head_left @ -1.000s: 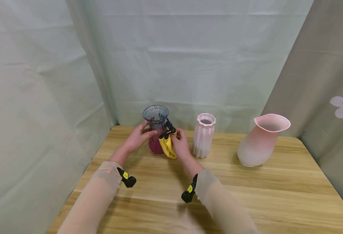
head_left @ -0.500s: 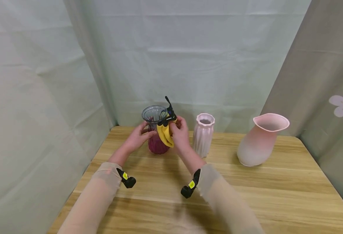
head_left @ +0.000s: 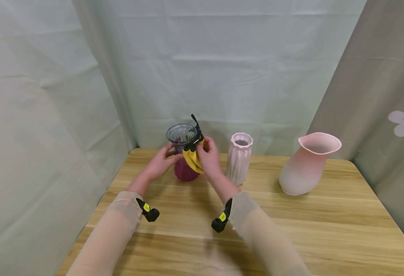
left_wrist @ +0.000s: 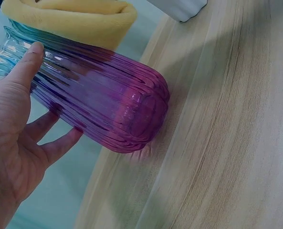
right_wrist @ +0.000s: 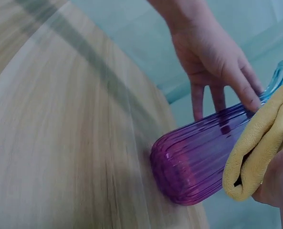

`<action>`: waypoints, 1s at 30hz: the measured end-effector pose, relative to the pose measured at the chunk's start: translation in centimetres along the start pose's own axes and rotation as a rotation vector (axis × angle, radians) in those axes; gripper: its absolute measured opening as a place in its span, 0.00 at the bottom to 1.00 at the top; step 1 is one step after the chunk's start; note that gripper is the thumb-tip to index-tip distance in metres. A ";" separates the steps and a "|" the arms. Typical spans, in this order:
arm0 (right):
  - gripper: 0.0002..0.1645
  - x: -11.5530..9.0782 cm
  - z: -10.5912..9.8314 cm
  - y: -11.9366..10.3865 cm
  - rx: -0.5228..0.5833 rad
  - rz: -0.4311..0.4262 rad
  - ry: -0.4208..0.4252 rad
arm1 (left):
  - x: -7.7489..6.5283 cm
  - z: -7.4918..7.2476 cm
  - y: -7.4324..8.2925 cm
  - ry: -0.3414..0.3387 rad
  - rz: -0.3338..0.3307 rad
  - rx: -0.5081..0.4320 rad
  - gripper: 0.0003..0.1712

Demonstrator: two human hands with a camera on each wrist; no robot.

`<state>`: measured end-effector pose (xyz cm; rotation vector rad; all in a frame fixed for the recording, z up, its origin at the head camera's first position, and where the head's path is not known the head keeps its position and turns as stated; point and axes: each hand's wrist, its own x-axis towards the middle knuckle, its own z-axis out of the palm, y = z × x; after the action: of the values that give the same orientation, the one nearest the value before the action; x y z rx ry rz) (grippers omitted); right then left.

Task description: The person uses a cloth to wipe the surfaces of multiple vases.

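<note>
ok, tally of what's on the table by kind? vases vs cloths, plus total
Vases: 3 – purple ribbed glass vase, white ribbed vase, pink wide-mouthed vase
Cloths: 1 – yellow cloth, held by the right hand against the glass vase, which the left hand steadies
Total: 4

Soft, even light fills the scene with faint shadows on the table (head_left: 291, 230), while both wrist views show motion blur across the wood grain.
</note>
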<state>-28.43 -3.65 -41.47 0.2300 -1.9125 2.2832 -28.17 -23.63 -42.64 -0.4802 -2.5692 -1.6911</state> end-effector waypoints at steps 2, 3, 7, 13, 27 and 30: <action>0.18 -0.1 0.0 0.4 -0.078 -0.002 -0.013 | -0.1 0.0 -0.1 0.002 0.003 -0.004 0.38; 0.18 -0.1 0.0 0.6 -0.108 0.000 -0.019 | -0.1 0.0 -0.1 0.003 0.005 0.001 0.37; 0.18 -0.5 -0.4 1.7 -0.177 0.009 -0.036 | -0.2 -0.1 -0.1 0.005 -0.002 0.014 0.38; 0.15 -1.4 -1.6 4.7 -0.127 0.091 -0.022 | -0.6 -0.2 0.1 0.009 -0.063 0.065 0.49; 0.14 -1.7 -2.7 5.4 -0.090 0.120 0.019 | 0.0 -0.1 0.1 -0.007 -0.078 0.080 0.51; 0.13 -1.9 -3.2 4.6 -0.096 0.100 0.026 | 0.2 -0.1 -0.1 -0.014 -0.073 0.080 0.50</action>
<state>-27.57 -1.33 -46.84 0.0955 -2.0576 2.2357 -28.39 -23.74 -42.65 -0.4002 -2.6835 -1.6039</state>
